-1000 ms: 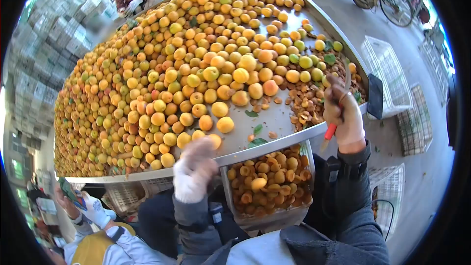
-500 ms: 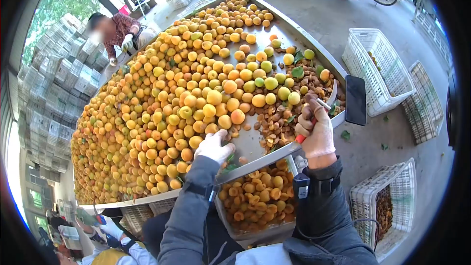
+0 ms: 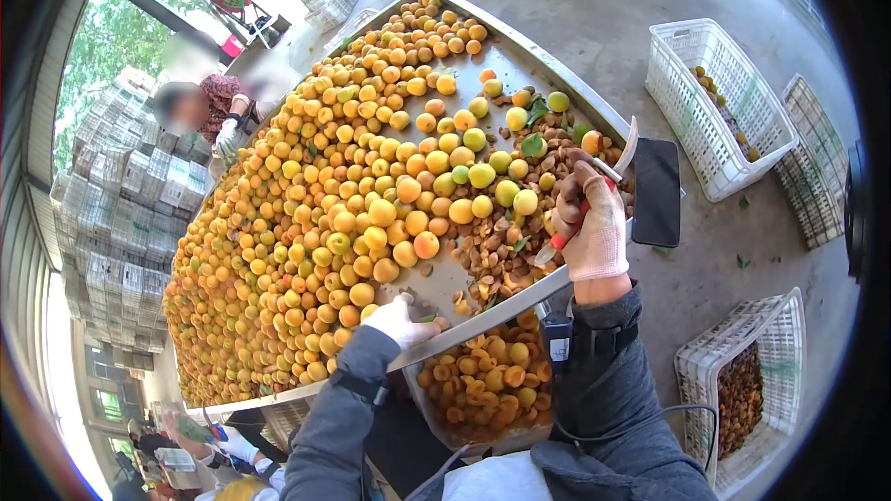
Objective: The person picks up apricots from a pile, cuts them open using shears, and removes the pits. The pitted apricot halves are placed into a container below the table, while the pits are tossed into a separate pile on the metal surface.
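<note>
My right hand (image 3: 594,227), in a pale glove with darkened fingers, is closed around a red-handled knife (image 3: 583,213). Its curved metal blade (image 3: 628,150) points up toward the tray's right edge. Beneath this hand lie brown apricot pits and scraps (image 3: 501,255). My left hand (image 3: 399,323), in a white glove, is low over the tray's near rim, thumb and fingers apart. Nothing shows in its grip; a small reddish-brown piece (image 3: 442,323) lies by its fingertips. Whole apricots (image 3: 371,213) are heaped across the metal tray (image 3: 436,288) beyond it.
A crate of halved apricots (image 3: 487,380) stands below the near rim. White crates (image 3: 719,107) and a crate of pits (image 3: 740,399) sit on the floor at right. A black phone-like slab (image 3: 655,193) is beside my right hand. Co-workers (image 3: 223,111) are at the left.
My left hand has drawn back from the apricots toward the near rim. My right hand, still holding the knife, has tilted it and shifted slightly up. The camera view has shifted too.
</note>
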Demonstrator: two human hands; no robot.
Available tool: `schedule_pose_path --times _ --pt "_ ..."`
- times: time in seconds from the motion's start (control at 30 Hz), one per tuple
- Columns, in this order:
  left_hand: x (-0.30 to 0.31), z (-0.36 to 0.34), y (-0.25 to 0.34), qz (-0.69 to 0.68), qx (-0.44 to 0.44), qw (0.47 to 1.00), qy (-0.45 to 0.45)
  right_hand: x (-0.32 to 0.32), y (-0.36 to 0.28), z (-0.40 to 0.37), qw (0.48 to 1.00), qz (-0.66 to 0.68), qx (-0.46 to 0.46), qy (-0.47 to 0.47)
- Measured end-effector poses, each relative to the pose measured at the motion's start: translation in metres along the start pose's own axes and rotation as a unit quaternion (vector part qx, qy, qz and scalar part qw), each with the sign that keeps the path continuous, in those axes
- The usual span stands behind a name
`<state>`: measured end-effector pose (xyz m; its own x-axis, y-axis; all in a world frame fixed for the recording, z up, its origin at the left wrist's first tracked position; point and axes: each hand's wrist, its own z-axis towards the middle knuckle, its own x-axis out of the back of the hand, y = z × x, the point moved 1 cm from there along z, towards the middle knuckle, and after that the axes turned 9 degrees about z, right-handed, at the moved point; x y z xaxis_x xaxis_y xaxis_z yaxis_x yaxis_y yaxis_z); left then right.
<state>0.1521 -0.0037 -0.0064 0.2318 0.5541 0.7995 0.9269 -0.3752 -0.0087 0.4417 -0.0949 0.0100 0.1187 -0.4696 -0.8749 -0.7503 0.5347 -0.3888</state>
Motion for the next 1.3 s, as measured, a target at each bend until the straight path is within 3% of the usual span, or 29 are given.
schedule_pose_path --times 0.17,0.33,0.43,0.5,0.6,0.63,0.7,0.77,0.8,0.83,0.9,0.93,0.97,1.03,1.07,1.1,1.17,1.23,1.27,1.3 --pt "-0.001 0.03 0.073 -0.062 -0.066 0.996 0.007 0.001 -0.011 0.014 0.999 0.043 -0.001 -0.004" --pt "-0.029 0.082 0.146 -0.129 -0.097 0.984 0.081 0.003 -0.021 0.021 0.998 0.06 0.014 -0.011" --pt "-0.013 0.101 0.188 -0.061 -0.12 0.991 0.006 0.016 -0.017 0.033 0.996 0.084 0.027 -0.03" --pt "-0.008 0.091 0.206 -0.088 -0.092 0.981 0.145 0.021 -0.018 0.037 0.994 0.089 0.023 -0.051" --pt "0.028 0.061 0.203 -0.204 -0.147 0.967 0.032 0.018 -0.023 0.038 0.995 0.087 0.004 -0.048" --pt "0.029 0.059 0.186 -0.208 -0.145 0.967 0.034 0.019 -0.023 0.039 0.995 0.084 0.004 -0.057" --pt "0.021 0.069 0.16 -0.145 -0.229 0.961 0.053 0.025 -0.029 0.041 0.996 0.076 0.015 -0.051" --pt "0.019 0.062 0.131 -0.071 -0.258 0.952 0.146 0.024 -0.035 0.037 0.994 0.094 0.014 -0.052" --pt "0.036 0.05 0.125 -0.107 -0.231 0.965 0.057 0.024 -0.039 0.036 0.995 0.086 0.019 -0.044" --pt "0.038 0.05 0.111 -0.069 -0.197 0.971 0.116 0.023 -0.041 0.036 0.996 0.08 0.019 -0.038" --pt "0.051 0.043 0.099 -0.175 -0.102 0.975 0.089 0.021 -0.046 0.033 0.996 0.084 0.026 -0.022" --pt "0.058 0.042 0.094 -0.127 -0.101 0.976 0.146 0.02 -0.048 0.033 0.996 0.086 0.029 -0.012" --pt "0.06 0.047 0.092 -0.126 -0.1 0.976 0.145 0.019 -0.05 0.032 0.996 0.089 0.031 -0.002" --pt "0.063 0.062 0.087 -0.192 -0.055 0.944 0.263 0.017 -0.054 0.03 0.996 0.09 0.026 0.004" --pt "0.063 0.074 0.087 -0.281 -0.048 0.931 0.227 0.019 -0.055 0.031 0.996 0.091 0.024 -0.008" --pt "0.064 0.082 0.093 -0.282 -0.048 0.931 0.227 0.021 -0.057 0.032 0.995 0.091 0.022 -0.02" --pt "0.064 0.096 0.109 -0.126 -0.105 0.938 0.307 0.031 -0.055 0.039 0.993 0.102 0.024 -0.051" --pt "0.053 0.11 0.131 -0.027 -0.055 0.947 0.317 0.026 -0.056 0.038 0.997 0.065 0.026 -0.039" --pt "0.058 0.103 0.141 -0.009 -0.01 0.978 0.207 0.031 -0.055 0.044 0.993 0.114 -0.017 -0.033" --pt "0.042 0.104 0.145 -0.035 0.002 0.963 0.267 0.035 -0.054 0.045 0.992 0.111 -0.003 -0.059"
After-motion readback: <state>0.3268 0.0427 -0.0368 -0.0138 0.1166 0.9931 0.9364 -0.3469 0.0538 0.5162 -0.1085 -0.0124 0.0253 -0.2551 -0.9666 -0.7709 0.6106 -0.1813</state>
